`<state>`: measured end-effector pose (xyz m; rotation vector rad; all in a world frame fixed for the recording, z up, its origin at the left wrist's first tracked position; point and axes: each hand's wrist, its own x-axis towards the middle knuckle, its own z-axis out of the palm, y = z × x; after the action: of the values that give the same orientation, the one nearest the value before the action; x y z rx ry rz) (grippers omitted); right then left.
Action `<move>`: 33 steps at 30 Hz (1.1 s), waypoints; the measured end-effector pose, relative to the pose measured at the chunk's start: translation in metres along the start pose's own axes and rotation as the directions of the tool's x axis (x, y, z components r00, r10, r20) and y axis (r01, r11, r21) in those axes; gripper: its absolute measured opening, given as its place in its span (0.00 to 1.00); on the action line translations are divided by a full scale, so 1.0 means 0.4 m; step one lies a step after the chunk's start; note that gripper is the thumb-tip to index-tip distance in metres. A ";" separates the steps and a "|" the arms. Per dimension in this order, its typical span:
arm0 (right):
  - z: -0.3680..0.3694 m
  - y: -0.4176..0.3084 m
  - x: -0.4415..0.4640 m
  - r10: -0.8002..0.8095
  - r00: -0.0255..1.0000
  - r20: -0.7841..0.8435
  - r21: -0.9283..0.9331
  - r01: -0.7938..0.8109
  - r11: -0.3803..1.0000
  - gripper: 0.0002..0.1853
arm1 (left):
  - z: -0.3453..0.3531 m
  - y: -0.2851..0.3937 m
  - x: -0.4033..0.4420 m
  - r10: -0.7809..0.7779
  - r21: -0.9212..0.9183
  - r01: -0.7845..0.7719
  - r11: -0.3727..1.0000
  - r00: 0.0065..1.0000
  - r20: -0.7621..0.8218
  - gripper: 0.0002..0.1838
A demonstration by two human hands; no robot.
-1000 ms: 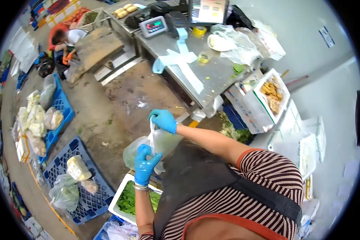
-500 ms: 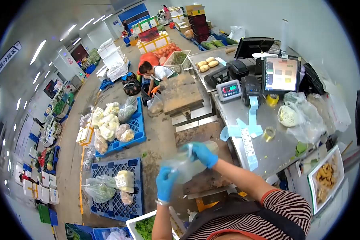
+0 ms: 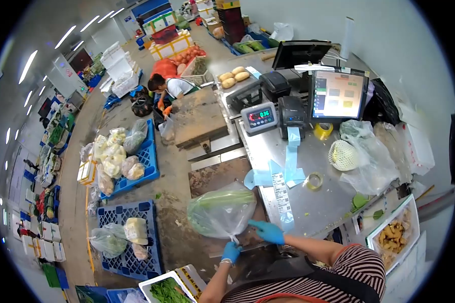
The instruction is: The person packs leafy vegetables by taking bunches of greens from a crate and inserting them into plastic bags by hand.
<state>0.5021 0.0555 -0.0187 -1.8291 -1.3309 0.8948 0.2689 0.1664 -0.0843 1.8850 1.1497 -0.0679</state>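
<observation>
Pinching clear bag [image 3: 237,214] at top: left hand [image 3: 231,252], maybe so greens [image 3: 215,203] don't spill. Right hand [image 3: 269,232] empty, finger out.

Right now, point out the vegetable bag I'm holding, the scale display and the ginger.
Clear plastic vegetable bag [image 3: 222,211], head view: its middle.
Digital scale display [image 3: 260,115], head view: lit readout.
Ginger [image 3: 392,237], head view: the pile's middle.

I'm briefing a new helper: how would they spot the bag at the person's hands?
Find the metal table with the lit screen, then the nearer brown platform to its left. Over that is a clear bag of long greens. Unlike the bags on the blue pallets, this one has the left hand at its neck.
</observation>
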 end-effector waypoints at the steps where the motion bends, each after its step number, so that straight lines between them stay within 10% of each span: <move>1: -0.069 -0.024 -0.032 0.038 0.997 -0.062 -0.009 -0.038 0.999 0.28 | 0.002 -0.003 0.002 0.070 0.011 -0.069 0.998 0.982 -0.175 0.17; 4: -0.159 0.064 -0.138 0.305 0.921 -0.240 -0.011 -0.317 0.948 0.27 | -0.024 -0.036 0.014 -0.064 -0.196 -0.009 0.980 0.929 -0.365 0.25; 8: -0.188 0.143 -0.246 0.242 0.943 -0.230 -0.350 -0.312 0.883 0.19 | -0.098 0.036 -0.027 -0.035 -0.162 -0.069 0.984 0.825 -0.563 0.28; 11: -0.127 0.240 -0.280 0.049 0.922 -0.384 -0.371 -0.203 0.906 0.19 | -0.097 0.116 -0.041 0.116 -0.100 -0.181 0.978 0.880 -0.460 0.24; 20: -0.125 0.269 -0.230 0.126 0.901 -0.415 -0.337 -0.281 0.899 0.13 | 0.140 0.354 0.011 0.035 -0.498 0.090 0.862 0.971 0.236 0.15; 33: -0.167 0.240 -0.159 0.036 0.945 -0.326 -0.398 -0.171 0.901 0.07 | 0.268 0.459 0.120 -0.251 -0.443 0.405 0.800 0.896 0.367 0.23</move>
<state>0.5900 -0.0370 -0.0567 -2.2807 -1.2981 0.3522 0.4709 0.0931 -0.0490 1.1433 1.1434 -0.2094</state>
